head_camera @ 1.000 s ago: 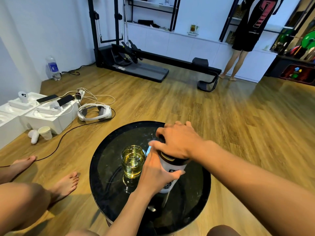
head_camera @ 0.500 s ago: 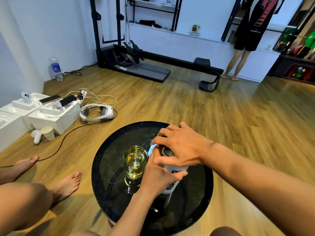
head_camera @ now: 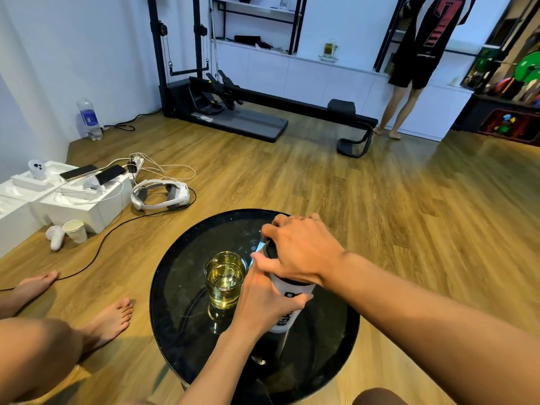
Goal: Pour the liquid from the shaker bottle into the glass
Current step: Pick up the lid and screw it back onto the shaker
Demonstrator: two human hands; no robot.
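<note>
Shaker bottle (head_camera: 292, 289) stands gripped — right hand (head_camera: 301, 252) atop, left hand (head_camera: 263, 302) (curled) around.

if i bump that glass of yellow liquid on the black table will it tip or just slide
The glass looks short and wide, so it would probably slide rather than tip. It is well filled with yellow liquid, so likely heavy for its size and apt to slosh. The glossy black table probably gives little grip.
</note>
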